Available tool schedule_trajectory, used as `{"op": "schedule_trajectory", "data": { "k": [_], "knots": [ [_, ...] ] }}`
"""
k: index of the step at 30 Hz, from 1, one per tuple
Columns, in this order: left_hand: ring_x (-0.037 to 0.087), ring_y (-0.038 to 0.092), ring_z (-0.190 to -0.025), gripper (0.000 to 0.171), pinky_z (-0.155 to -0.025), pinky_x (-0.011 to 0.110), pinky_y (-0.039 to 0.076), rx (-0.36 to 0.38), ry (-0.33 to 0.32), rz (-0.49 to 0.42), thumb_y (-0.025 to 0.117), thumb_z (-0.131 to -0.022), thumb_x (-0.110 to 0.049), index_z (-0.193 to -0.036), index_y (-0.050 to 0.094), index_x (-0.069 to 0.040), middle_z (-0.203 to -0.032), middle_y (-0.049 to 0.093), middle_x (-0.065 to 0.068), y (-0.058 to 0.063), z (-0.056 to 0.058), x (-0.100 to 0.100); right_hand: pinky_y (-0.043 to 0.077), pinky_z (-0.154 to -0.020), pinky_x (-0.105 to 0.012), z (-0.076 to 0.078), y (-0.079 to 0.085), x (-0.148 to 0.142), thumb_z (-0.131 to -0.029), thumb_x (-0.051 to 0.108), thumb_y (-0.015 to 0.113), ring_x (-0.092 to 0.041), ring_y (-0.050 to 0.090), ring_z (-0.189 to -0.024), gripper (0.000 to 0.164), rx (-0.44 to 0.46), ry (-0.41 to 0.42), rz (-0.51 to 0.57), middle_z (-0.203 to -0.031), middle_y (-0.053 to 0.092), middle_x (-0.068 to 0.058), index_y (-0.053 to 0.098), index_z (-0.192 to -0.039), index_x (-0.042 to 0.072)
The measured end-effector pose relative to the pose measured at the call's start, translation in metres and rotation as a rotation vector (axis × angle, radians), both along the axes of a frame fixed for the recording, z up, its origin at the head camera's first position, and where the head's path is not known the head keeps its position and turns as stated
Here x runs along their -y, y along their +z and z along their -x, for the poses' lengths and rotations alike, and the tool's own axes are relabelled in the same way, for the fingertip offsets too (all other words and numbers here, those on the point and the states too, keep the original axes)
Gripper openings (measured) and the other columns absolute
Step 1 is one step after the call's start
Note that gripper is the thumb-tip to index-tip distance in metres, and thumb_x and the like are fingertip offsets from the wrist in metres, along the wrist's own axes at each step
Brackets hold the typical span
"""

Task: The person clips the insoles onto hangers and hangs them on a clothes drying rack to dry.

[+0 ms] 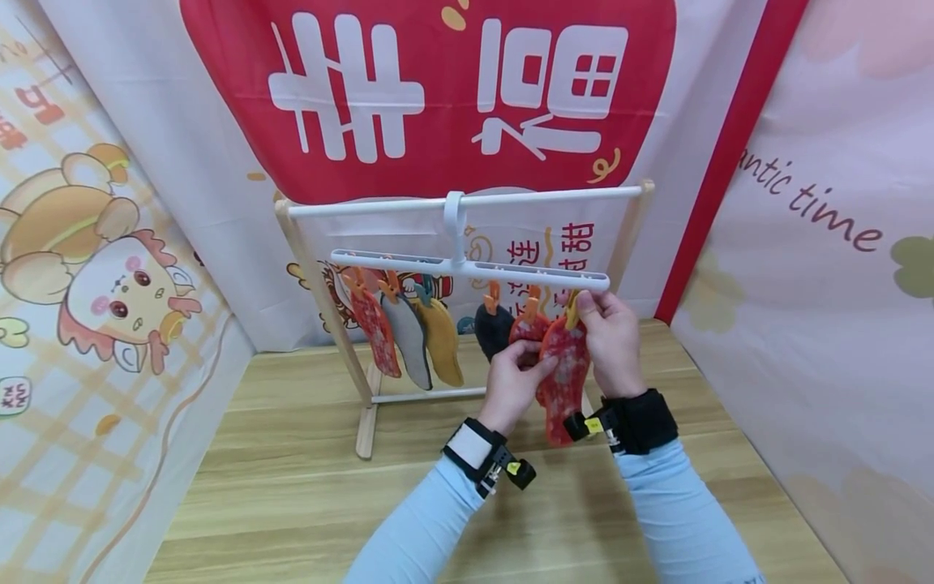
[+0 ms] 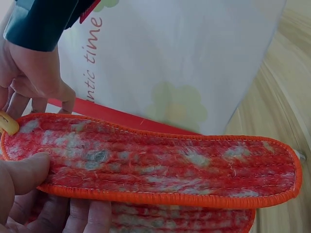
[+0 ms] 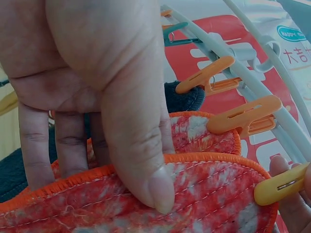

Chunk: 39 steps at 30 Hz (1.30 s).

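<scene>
A red-and-white shoe insole with orange edging (image 2: 170, 165) hangs at the right end of a white clip hanger (image 1: 409, 261). My left hand (image 1: 513, 381) pinches its edge, thumb on the front face and fingers behind. With thumb and fingers, my right hand (image 1: 613, 345) grips the yellow clip (image 3: 282, 187) at the insole's upper end, just under the hanger bar. Behind it hangs a similar red insole (image 3: 189, 127), partly hidden, from an orange clip (image 3: 248, 116). A dark insole (image 1: 493, 331) hangs to its left.
On the hanger's left half hang a red insole (image 1: 374, 331), a grey insole (image 1: 407, 341) and a yellow insole (image 1: 440, 345). The hanger hooks over the white rod (image 1: 365, 206) of a wooden-legged rack (image 1: 321, 300). Printed cloth walls (image 1: 824, 268) surround the wood-grain tabletop (image 1: 292, 487).
</scene>
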<state>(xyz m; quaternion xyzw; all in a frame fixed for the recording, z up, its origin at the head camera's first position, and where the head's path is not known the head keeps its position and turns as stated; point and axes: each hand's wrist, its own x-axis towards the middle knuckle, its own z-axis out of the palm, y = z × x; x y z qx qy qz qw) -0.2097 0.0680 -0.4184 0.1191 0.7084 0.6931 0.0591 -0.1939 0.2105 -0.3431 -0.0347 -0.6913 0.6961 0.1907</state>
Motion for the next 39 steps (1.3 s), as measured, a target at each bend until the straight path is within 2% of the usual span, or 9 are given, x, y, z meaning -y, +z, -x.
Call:
{"op": "schedule_trajectory", "data": {
  "k": [6,11,15,20,27,33,39],
  "knots": [
    [0.016,0.064,-0.090,0.019,-0.078,0.035,0.057,-0.006,-0.003,-0.014,0.073,-0.092,-0.021,-0.111,0.069,-0.018,-0.101,0.068,-0.003,0.002,-0.002,-0.002,0.048,-0.096,-0.034,-0.001,0.001,-0.002,-0.099,0.034,0.054,-0.020,0.058,-0.109,0.042,-0.002,0.006,-0.021,-0.110,0.070,-0.008,0.063,-0.128,0.005],
    [0.016,0.064,-0.090,0.019,-0.077,0.035,0.057,0.001,0.006,-0.020,0.073,-0.092,-0.021,-0.110,0.069,-0.017,-0.100,0.068,-0.003,0.002,-0.002,-0.004,0.049,-0.090,-0.029,-0.002,0.001,-0.003,-0.098,0.036,0.055,-0.021,0.058,-0.108,0.044,-0.005,0.019,-0.032,-0.115,0.069,-0.013,0.063,-0.130,0.007],
    [0.015,0.064,-0.089,0.019,-0.076,0.034,0.057,-0.003,0.011,-0.014,0.073,-0.092,-0.021,-0.109,0.070,-0.016,-0.098,0.068,-0.003,0.002,-0.002,-0.005,0.049,-0.086,-0.028,-0.003,-0.001,-0.004,-0.097,0.037,0.058,-0.020,0.058,-0.106,0.045,-0.011,0.013,-0.066,-0.116,0.070,-0.013,0.063,-0.131,0.009],
    [0.015,0.065,-0.090,0.021,-0.079,0.034,0.056,0.024,0.005,-0.006,0.072,-0.092,-0.022,-0.113,0.070,-0.016,-0.099,0.069,-0.004,0.001,-0.002,-0.005,0.046,-0.092,-0.034,-0.003,-0.004,-0.005,-0.096,0.039,0.061,-0.019,0.059,-0.111,0.047,-0.018,0.019,-0.094,-0.116,0.070,-0.009,0.063,-0.132,0.010],
    [0.013,0.066,-0.095,0.029,-0.085,0.034,0.056,0.041,-0.039,0.017,0.070,-0.094,-0.022,-0.122,0.069,-0.015,-0.108,0.070,-0.003,-0.004,-0.002,-0.003,0.042,-0.102,-0.045,-0.004,-0.008,-0.009,-0.095,0.044,0.062,-0.020,0.057,-0.115,0.049,-0.013,0.055,-0.161,-0.123,0.068,-0.009,0.063,-0.133,0.012],
    [0.014,0.067,-0.095,0.030,-0.081,0.036,0.058,0.047,-0.080,0.017,0.068,-0.096,-0.021,-0.124,0.067,-0.010,-0.109,0.070,0.002,-0.007,-0.002,-0.003,0.043,-0.104,-0.046,-0.005,-0.011,-0.011,-0.095,0.045,0.063,-0.021,0.056,-0.116,0.052,0.009,0.072,-0.188,-0.128,0.065,-0.007,0.060,-0.136,0.014],
    [0.016,0.066,-0.093,0.029,-0.077,0.035,0.058,0.043,-0.092,0.019,0.068,-0.096,-0.021,-0.123,0.067,-0.009,-0.106,0.070,0.003,-0.009,-0.001,-0.004,0.043,-0.105,-0.047,-0.006,-0.013,-0.013,-0.094,0.046,0.063,-0.022,0.057,-0.116,0.055,0.014,0.079,-0.198,-0.131,0.063,-0.009,0.058,-0.138,0.013]
  ]
}}
